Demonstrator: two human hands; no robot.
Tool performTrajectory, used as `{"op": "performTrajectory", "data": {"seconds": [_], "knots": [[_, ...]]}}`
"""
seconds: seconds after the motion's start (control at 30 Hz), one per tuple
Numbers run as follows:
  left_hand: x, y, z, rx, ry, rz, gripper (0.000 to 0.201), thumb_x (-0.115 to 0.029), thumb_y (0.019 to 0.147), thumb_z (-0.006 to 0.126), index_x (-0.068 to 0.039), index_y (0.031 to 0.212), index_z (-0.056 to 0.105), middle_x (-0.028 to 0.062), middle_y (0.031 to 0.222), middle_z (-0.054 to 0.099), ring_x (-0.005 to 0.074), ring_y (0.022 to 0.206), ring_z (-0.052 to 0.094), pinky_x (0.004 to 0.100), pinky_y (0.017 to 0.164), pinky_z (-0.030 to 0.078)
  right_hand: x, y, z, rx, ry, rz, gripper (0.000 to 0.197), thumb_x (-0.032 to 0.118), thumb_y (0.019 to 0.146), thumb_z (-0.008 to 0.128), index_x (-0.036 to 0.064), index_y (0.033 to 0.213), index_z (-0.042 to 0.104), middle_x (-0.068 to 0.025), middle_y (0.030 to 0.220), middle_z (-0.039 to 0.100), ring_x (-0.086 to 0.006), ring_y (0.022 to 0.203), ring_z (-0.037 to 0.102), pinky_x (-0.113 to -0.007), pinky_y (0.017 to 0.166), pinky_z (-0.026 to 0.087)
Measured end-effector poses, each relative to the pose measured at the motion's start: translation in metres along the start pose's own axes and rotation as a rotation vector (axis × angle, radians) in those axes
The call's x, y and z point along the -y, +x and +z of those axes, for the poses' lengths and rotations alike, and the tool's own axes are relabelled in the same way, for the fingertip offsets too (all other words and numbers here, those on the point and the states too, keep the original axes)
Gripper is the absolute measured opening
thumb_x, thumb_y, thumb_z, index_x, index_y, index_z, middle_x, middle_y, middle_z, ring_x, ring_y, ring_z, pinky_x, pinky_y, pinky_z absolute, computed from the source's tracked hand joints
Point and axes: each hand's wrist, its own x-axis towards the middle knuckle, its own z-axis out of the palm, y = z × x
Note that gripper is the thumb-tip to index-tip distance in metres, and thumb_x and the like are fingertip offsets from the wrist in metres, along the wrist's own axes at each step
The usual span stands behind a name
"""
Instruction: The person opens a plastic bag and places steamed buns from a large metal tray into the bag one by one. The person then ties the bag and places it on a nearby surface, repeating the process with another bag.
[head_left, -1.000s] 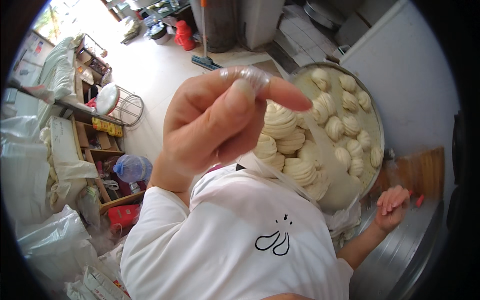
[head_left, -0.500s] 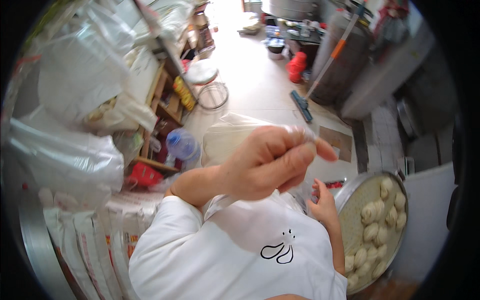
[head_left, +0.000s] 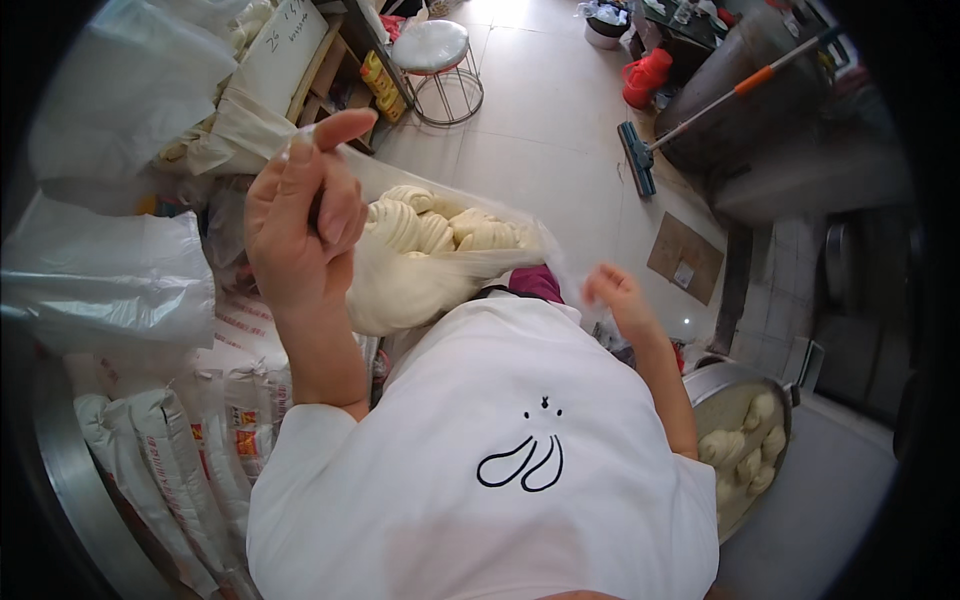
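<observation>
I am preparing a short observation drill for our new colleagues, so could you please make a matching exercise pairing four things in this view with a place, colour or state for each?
1. Plastic bag
2. Right hand
3. Round stool
4. Round metal tray

A. Stands on the floor, with a silvery seat
B. At the lower right, with twisted dough rolls on it
C. Gripped by the left hand
D. Blurred, with nothing visible in its grasp

Right pairs: 1-C, 2-D, 3-A, 4-B
</observation>
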Motion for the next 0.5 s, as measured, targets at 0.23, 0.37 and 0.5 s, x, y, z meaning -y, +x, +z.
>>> {"op": "performTrajectory", "data": {"seconds": [0.23,0.37,0.5], "knots": [[0.05,0.036,-0.047,-0.481,0.112,-0.113,0.031,-0.018,0.101,0.044,0.009,0.11,0.058,-0.0047,0.057,0.038,0.0023,0.043,0.025,0.019,0.039,0.019,0.073,0.12,-0.039,0.237,0.826,-0.093,0.017,0.022,0.101,0.048,0.0094,0.092,0.054,0.0025,0.07,0.047,-0.0054,0.06,0.04,-0.023,0.061,0.04],[0.085,0.061,-0.072,-0.706,-0.041,-0.305,0.03,-0.019,0.1,0.046,0.007,0.109,0.058,-0.006,0.056,0.033,0.0038,0.043,0.024,0.0209,0.041,0.021,0.107,0.201,-0.068,0.154,0.833,0.024,0.015,0.019,0.1,0.048,0.0098,0.088,0.052,0.0023,0.071,0.048,-0.0042,0.056,0.036,-0.02,0.052,0.035],[0.15,0.081,-0.071,-0.763,-0.036,-0.487,0.03,-0.02,0.1,0.047,0.007,0.107,0.058,-0.0061,0.056,0.033,0.0049,0.043,0.025,0.0225,0.042,0.023,0.132,0.266,-0.083,-0.057,0.533,0.16,0.013,0.014,0.098,0.048,0.0103,0.085,0.051,0.0013,0.073,0.051,-0.0038,0.057,0.038,-0.019,0.048,0.032]]}}
